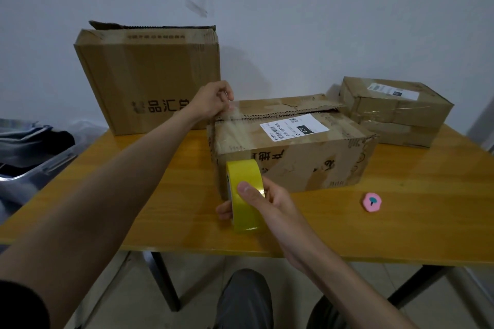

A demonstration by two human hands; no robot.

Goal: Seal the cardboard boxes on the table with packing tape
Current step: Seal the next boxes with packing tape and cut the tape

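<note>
A cardboard box with a white shipping label (294, 152) lies in the middle of the wooden table (347, 235), its jagged top flaps closed. My right hand (267, 200) grips a yellow roll of packing tape (244, 195) in front of the box's near left corner. A clear strip of tape (235, 125) runs from the roll up over the box's left end. My left hand (213, 100) pinches the strip's end at the far left top edge of the box.
A large box (149, 77) stands upright against the wall at the back left, its top ragged. A smaller taped box (395, 109) lies at the back right. A pink round cutter (372, 202) sits on the table to the right. Plastic bins (32, 152) are off the table's left.
</note>
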